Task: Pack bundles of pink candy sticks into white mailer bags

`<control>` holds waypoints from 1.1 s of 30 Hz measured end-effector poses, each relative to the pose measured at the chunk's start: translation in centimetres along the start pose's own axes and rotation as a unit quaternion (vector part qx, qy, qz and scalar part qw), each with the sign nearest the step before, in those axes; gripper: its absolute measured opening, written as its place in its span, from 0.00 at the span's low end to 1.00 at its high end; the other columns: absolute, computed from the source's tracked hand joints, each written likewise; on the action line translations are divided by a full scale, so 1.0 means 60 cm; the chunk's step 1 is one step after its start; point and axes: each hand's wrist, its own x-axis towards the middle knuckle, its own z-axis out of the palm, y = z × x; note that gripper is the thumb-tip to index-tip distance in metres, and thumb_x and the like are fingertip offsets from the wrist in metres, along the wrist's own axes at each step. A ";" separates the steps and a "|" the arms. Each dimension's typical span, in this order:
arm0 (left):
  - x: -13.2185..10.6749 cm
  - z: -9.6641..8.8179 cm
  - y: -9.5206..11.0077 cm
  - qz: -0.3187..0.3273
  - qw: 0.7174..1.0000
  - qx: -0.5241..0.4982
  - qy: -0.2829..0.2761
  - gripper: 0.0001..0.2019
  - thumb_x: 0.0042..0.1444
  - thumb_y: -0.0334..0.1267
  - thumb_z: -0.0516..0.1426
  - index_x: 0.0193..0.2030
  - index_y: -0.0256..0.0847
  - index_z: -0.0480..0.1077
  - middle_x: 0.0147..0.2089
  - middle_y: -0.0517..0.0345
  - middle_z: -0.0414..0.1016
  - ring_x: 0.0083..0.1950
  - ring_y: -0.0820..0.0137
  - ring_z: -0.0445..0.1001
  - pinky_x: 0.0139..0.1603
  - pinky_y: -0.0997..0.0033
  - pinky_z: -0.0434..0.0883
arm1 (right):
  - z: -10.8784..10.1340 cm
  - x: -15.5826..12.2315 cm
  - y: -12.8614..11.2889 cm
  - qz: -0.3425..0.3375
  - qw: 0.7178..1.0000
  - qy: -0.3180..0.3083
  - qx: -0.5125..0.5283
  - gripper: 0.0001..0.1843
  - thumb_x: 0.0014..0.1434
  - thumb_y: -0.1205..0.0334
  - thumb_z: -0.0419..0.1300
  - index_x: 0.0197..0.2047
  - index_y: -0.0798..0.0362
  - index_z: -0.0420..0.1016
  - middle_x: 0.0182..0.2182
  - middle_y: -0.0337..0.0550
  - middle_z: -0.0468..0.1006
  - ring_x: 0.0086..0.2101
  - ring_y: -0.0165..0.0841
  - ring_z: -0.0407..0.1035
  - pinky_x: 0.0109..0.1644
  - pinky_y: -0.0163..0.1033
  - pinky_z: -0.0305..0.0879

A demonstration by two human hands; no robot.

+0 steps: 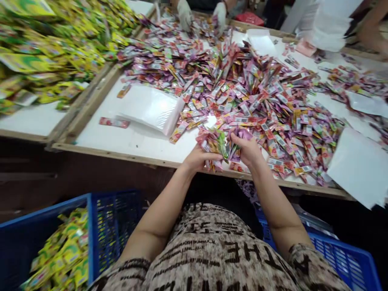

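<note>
My left hand (198, 158) and my right hand (247, 149) are both closed around a bunch of small pink and purple sachets (220, 144), held at the near edge of the white table (136, 141). A big heap of the same sachets (251, 93) spreads across the table just beyond my hands. A stack of clear white bags (151, 107) lies to the left of the heap.
A second table at the left carries yellow-green packets (51, 52). A blue crate (91, 226) with yellow-green packets stands at lower left, another blue crate (342, 258) at lower right. Another person's gloved hands (184, 14) work at the far side. White sheets (360, 165) lie at the right.
</note>
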 end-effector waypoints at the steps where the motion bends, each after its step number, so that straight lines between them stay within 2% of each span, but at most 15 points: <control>1: -0.004 -0.003 -0.005 0.012 1.000 0.002 0.003 0.24 0.31 0.30 0.73 0.40 0.37 0.78 0.38 0.52 0.83 0.42 0.56 0.81 0.49 0.55 0.78 | 0.023 -0.009 0.009 -0.014 1.000 -0.006 -0.004 0.25 0.52 0.39 0.67 0.43 0.48 0.72 0.40 0.43 0.79 0.43 0.39 0.75 0.52 0.46 0.73; 3: -0.017 -0.014 -0.012 0.028 0.999 0.013 0.011 0.26 0.32 0.31 0.73 0.43 0.38 0.78 0.40 0.53 0.83 0.47 0.54 0.80 0.56 0.51 0.75 | 0.062 -0.024 0.022 -0.052 0.998 -0.025 -0.038 0.29 0.58 0.34 0.59 0.52 0.47 0.71 0.49 0.46 0.78 0.51 0.41 0.73 0.58 0.47 0.70; 5: -0.031 -0.026 -0.017 0.041 0.999 0.033 0.014 0.27 0.34 0.32 0.74 0.46 0.38 0.77 0.43 0.52 0.82 0.51 0.53 0.79 0.60 0.49 0.71 | 0.089 -0.031 0.028 -0.107 0.987 -0.057 -0.103 0.36 0.62 0.29 0.50 0.60 0.48 0.68 0.59 0.49 0.72 0.60 0.43 0.66 0.64 0.49 0.63; 7: -0.043 -0.033 -0.023 0.061 0.996 0.056 0.028 0.30 0.34 0.32 0.74 0.49 0.39 0.76 0.47 0.51 0.81 0.54 0.52 0.78 0.62 0.50 0.70 | 0.108 -0.028 0.026 -0.160 0.968 -0.084 -0.176 0.43 0.61 0.25 0.43 0.65 0.48 0.64 0.66 0.51 0.63 0.66 0.45 0.56 0.70 0.51 0.55; 9: -0.049 -0.034 -0.031 0.089 0.992 0.064 0.067 0.32 0.34 0.32 0.74 0.50 0.40 0.75 0.50 0.52 0.80 0.56 0.53 0.77 0.63 0.52 0.69 | 0.121 -0.020 0.022 -0.189 0.949 -0.091 -0.235 0.48 0.60 0.22 0.39 0.69 0.46 0.60 0.69 0.50 0.58 0.70 0.47 0.49 0.73 0.54 0.47; 11: -0.049 -0.034 -0.039 0.120 0.983 0.048 0.128 0.31 0.33 0.33 0.74 0.49 0.41 0.75 0.50 0.53 0.80 0.55 0.55 0.77 0.63 0.55 0.69 | 0.130 -0.012 0.022 -0.194 0.941 -0.093 -0.260 0.49 0.59 0.22 0.40 0.72 0.44 0.54 0.71 0.49 0.55 0.71 0.47 0.45 0.74 0.57 0.43; 13: -0.046 -0.036 -0.043 0.142 0.974 0.026 0.176 0.29 0.33 0.33 0.74 0.47 0.41 0.75 0.48 0.54 0.81 0.53 0.57 0.78 0.61 0.56 0.70 | 0.135 -0.010 0.030 -0.180 0.949 -0.106 -0.234 0.50 0.59 0.22 0.42 0.74 0.44 0.49 0.72 0.50 0.53 0.71 0.47 0.45 0.73 0.57 0.44; 17: -0.038 -0.054 -0.039 0.139 0.969 -0.020 0.202 0.26 0.34 0.34 0.74 0.43 0.40 0.75 0.43 0.54 0.82 0.47 0.59 0.79 0.59 0.56 0.72 | 0.143 -0.025 0.063 -0.118 0.976 -0.134 -0.126 0.57 0.56 0.21 0.45 0.77 0.48 0.40 0.73 0.53 0.49 0.70 0.48 0.50 0.72 0.55 0.52; 19: -0.036 -0.065 -0.036 0.140 0.968 -0.040 0.204 0.27 0.33 0.36 0.74 0.43 0.40 0.75 0.43 0.54 0.82 0.47 0.59 0.79 0.58 0.55 0.72 | 0.150 -0.033 0.075 -0.101 0.979 -0.126 -0.128 0.61 0.53 0.20 0.50 0.76 0.50 0.43 0.73 0.55 0.50 0.71 0.49 0.48 0.73 0.55 0.48; 21: -0.037 -0.072 -0.035 0.140 0.969 -0.042 0.197 0.28 0.30 0.35 0.75 0.42 0.39 0.76 0.43 0.53 0.82 0.48 0.57 0.79 0.59 0.55 0.72 | 0.156 -0.034 0.074 -0.086 0.981 -0.104 -0.139 0.60 0.52 0.20 0.52 0.75 0.52 0.52 0.72 0.54 0.54 0.71 0.49 0.47 0.74 0.55 0.45; 23: -0.043 -0.070 -0.036 0.116 0.978 -0.034 0.168 0.27 0.30 0.34 0.75 0.42 0.38 0.76 0.42 0.52 0.82 0.48 0.57 0.80 0.60 0.53 0.71 | 0.156 -0.025 0.063 -0.052 0.988 -0.078 -0.123 0.53 0.56 0.20 0.45 0.69 0.51 0.64 0.68 0.52 0.65 0.69 0.47 0.54 0.74 0.54 0.47; 26: -0.053 -0.059 -0.042 0.056 0.992 -0.029 0.112 0.29 0.30 0.32 0.75 0.44 0.38 0.77 0.42 0.51 0.83 0.49 0.54 0.80 0.61 0.49 0.71 | 0.146 0.000 0.043 0.010 0.993 -0.070 -0.096 0.49 0.60 0.22 0.35 0.53 0.50 0.81 0.54 0.49 0.79 0.61 0.45 0.67 0.71 0.54 0.53; 28: -0.058 -0.051 -0.048 0.039 0.994 -0.028 0.099 0.30 0.31 0.32 0.75 0.46 0.39 0.76 0.45 0.51 0.83 0.52 0.53 0.79 0.63 0.48 0.69 | 0.140 0.016 0.039 0.020 0.994 -0.052 -0.092 0.49 0.61 0.23 0.33 0.46 0.51 0.83 0.48 0.50 0.82 0.57 0.45 0.71 0.70 0.54 0.54; 31: -0.059 -0.045 -0.055 0.051 0.993 0.002 0.111 0.29 0.34 0.32 0.74 0.48 0.40 0.76 0.48 0.50 0.82 0.56 0.54 0.77 0.65 0.49 0.67 | 0.141 0.032 0.048 -0.017 0.996 0.031 -0.085 0.45 0.63 0.25 0.37 0.49 0.53 0.80 0.50 0.52 0.80 0.55 0.43 0.71 0.67 0.52 0.59; 33: -0.057 -0.045 -0.055 0.063 0.990 0.025 0.127 0.28 0.35 0.33 0.74 0.47 0.40 0.76 0.48 0.51 0.82 0.55 0.55 0.78 0.65 0.50 0.68 | 0.147 0.036 0.058 -0.047 0.992 0.074 -0.086 0.41 0.63 0.26 0.42 0.50 0.53 0.77 0.51 0.51 0.79 0.53 0.42 0.71 0.64 0.50 0.63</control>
